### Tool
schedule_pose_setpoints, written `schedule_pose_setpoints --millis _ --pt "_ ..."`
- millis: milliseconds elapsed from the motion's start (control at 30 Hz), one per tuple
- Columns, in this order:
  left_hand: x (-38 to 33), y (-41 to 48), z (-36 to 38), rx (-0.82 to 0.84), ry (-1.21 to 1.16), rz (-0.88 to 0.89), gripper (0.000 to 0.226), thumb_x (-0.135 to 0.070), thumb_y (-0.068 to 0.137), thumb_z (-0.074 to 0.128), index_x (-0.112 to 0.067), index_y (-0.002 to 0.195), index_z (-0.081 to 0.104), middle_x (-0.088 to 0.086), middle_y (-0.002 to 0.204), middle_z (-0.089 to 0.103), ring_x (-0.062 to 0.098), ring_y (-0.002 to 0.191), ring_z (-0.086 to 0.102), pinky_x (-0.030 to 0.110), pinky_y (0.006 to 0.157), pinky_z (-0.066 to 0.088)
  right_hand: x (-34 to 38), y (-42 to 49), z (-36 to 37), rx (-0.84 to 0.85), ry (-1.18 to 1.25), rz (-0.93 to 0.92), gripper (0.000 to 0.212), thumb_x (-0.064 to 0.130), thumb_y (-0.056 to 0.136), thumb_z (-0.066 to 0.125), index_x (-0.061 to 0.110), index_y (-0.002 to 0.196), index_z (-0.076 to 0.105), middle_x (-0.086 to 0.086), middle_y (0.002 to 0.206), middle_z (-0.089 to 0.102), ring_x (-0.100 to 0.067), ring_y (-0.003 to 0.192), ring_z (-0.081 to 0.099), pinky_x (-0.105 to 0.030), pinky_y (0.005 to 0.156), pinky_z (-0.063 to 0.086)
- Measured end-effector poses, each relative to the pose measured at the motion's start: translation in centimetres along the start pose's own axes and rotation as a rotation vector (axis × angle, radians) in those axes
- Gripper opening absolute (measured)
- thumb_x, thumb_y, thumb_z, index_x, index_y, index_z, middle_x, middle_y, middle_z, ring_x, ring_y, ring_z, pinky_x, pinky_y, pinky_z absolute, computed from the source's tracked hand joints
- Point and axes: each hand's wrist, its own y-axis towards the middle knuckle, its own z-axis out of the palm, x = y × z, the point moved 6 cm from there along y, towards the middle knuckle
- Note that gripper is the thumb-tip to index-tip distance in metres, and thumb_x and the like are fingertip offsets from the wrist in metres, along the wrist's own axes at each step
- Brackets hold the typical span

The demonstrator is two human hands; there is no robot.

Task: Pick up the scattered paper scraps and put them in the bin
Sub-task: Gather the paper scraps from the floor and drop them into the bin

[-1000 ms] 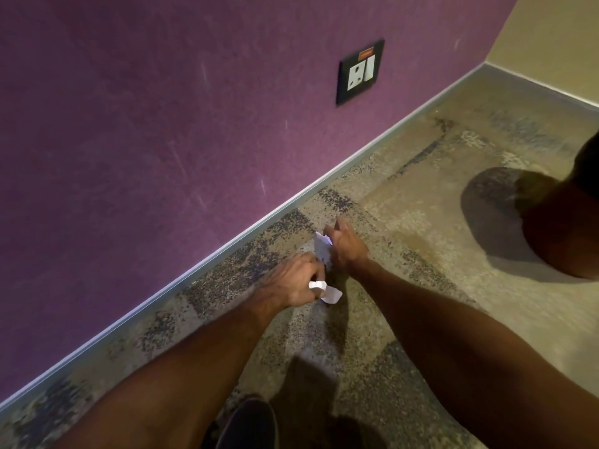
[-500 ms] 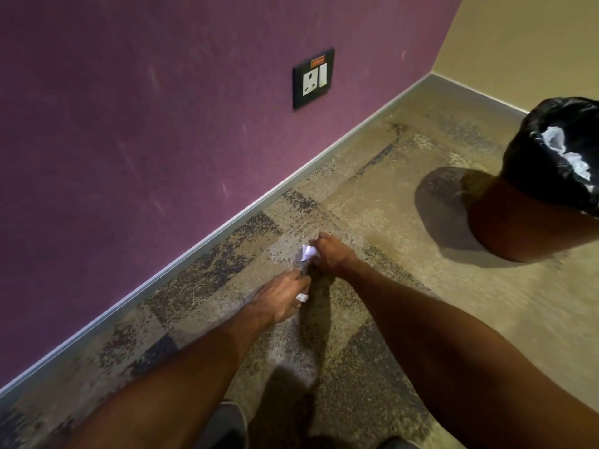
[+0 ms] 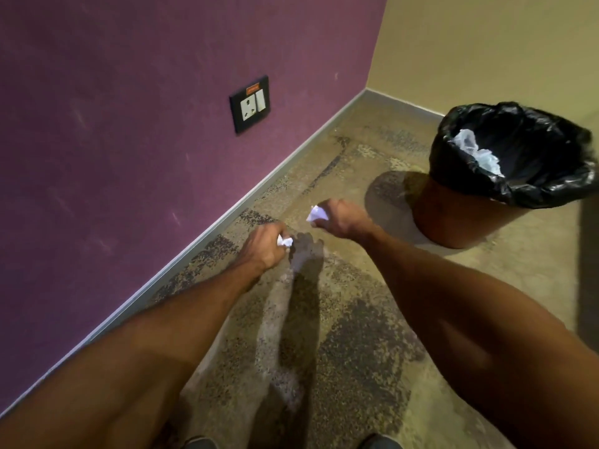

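My left hand (image 3: 264, 246) is closed on a small crumpled paper scrap (image 3: 285, 242), white wad poking out at the fingertips; my right hand (image 3: 338, 218) is closed on a larger crumpled scrap (image 3: 316, 214), sticking out at its 9 o'clock side; both hands are above the mottled carpet (image 3: 340, 319), near the purple wall (image 3: 129, 140); the bin (image 3: 453, 218) stands at about 2 o'clock from my right hand, well apart, black liner (image 3: 534, 186) folded over the rim, pale crumpled stuff already inside; the scraps look feather-light, soft and crushable, not slippery, nothing to break; I judge a loose pinch anywhere on the wad is enough, tighter just balls it more; no loose scraps visible on the floor; socket plate (image 3: 249, 105) on the wall at 11 o'clock has an orange label, too small to read; no other writing or brands.
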Motion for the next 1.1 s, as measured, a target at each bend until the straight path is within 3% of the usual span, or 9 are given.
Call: schedule_pose_setpoints --millis 133,267,433,600,700,767,833,900,1100 --pt "-8.0 4.5 -2.4 -0.054 -0.013 0.098 0.024 -0.020 0.081 0.079 -0.031 0.090 0.060 0.005 0.109 0.073 0.030 0.100 0.068 0.035 0.079 0.053 -3.5 -4.3 -9.3 -0.179 0.038 0.154 0.031 0.056 0.090 0.073 0.028 0.098 0.064 -0.011 0.110 0.074 -0.035 0.106 0.069 -0.036 0.076 0.041" --pt "-18.4 7.2 -4.4 -0.104 -0.050 0.283 0.017 -0.028 0.087 0.076 -0.022 0.099 0.067 0.006 0.106 0.073 0.027 0.094 0.065 0.033 0.079 0.052 -8.5 -8.4 -16.0 -0.426 0.090 0.271 0.040 0.055 0.093 0.072 0.023 0.116 0.071 -0.005 0.101 0.073 -0.031 0.097 0.067 -0.036 0.075 0.043" --pt "-32.2 9.5 -6.6 -0.180 -0.137 0.505 0.017 -0.023 0.086 0.078 -0.018 0.101 0.070 0.002 0.100 0.070 0.026 0.093 0.065 0.032 0.075 0.052 -16.1 -12.8 -22.4 -0.725 0.286 0.426 0.048 0.059 0.084 0.073 0.016 0.105 0.075 -0.012 0.099 0.077 -0.035 0.097 0.070 -0.034 0.072 0.043" --pt "-41.3 12.7 -5.6 -0.195 -0.147 0.560 0.022 -0.018 0.085 0.078 -0.018 0.105 0.071 0.005 0.107 0.072 0.026 0.098 0.067 0.036 0.081 0.056 -23.5 -13.2 -24.8 -0.639 0.366 0.657 0.054 0.059 0.078 0.084 0.010 0.098 0.073 -0.014 0.098 0.076 -0.032 0.093 0.071 -0.041 0.074 0.055" --pt "-43.8 15.2 -2.8 -0.151 -0.132 0.519 0.026 -0.027 0.084 0.081 -0.018 0.106 0.071 0.006 0.105 0.070 0.027 0.097 0.065 0.037 0.083 0.057 -27.2 -12.8 -25.0 -0.619 0.373 0.748 0.051 0.061 0.076 0.086 0.016 0.088 0.063 -0.010 0.102 0.073 -0.026 0.096 0.067 -0.036 0.077 0.047" --pt "-44.7 16.9 -0.6 -0.136 -0.100 0.480 0.021 -0.027 0.087 0.080 -0.022 0.105 0.070 0.004 0.106 0.070 0.026 0.098 0.064 0.036 0.080 0.054 -29.0 -12.9 -24.8 -0.617 0.391 0.788 0.043 0.052 0.081 0.086 0.019 0.099 0.065 -0.006 0.106 0.070 -0.024 0.098 0.064 -0.034 0.078 0.045" --pt "-45.2 18.4 1.4 -0.117 -0.067 0.441 0.016 -0.019 0.089 0.078 -0.024 0.101 0.069 0.001 0.106 0.069 0.023 0.098 0.064 0.033 0.075 0.048 -30.7 -12.9 -24.7 -0.627 0.415 0.828 0.053 0.048 0.085 0.085 0.014 0.120 0.066 -0.008 0.117 0.068 -0.025 0.110 0.064 -0.035 0.085 0.047" --pt "-45.6 20.1 3.0 -0.075 -0.064 0.426 0.016 -0.015 0.089 0.077 -0.025 0.098 0.067 0.003 0.108 0.072 0.026 0.100 0.067 0.034 0.074 0.048 -32.1 -12.7 -24.7 -0.640 0.429 0.863 0.056 0.048 0.087 0.083 0.011 0.125 0.065 -0.012 0.125 0.069 -0.030 0.120 0.064 -0.036 0.092 0.049" --pt "-47.8 22.8 5.1 0.075 -0.116 0.381 0.034 -0.033 0.091 0.081 -0.020 0.118 0.063 0.002 0.109 0.069 0.023 0.097 0.066 0.035 0.076 0.054 -34.6 -11.9 -25.3 -0.615 0.400 0.914 0.057 0.068 0.091 0.067 0.012 0.100 0.072 -0.009 0.094 0.073 -0.030 0.093 0.070 -0.035 0.074 0.050"
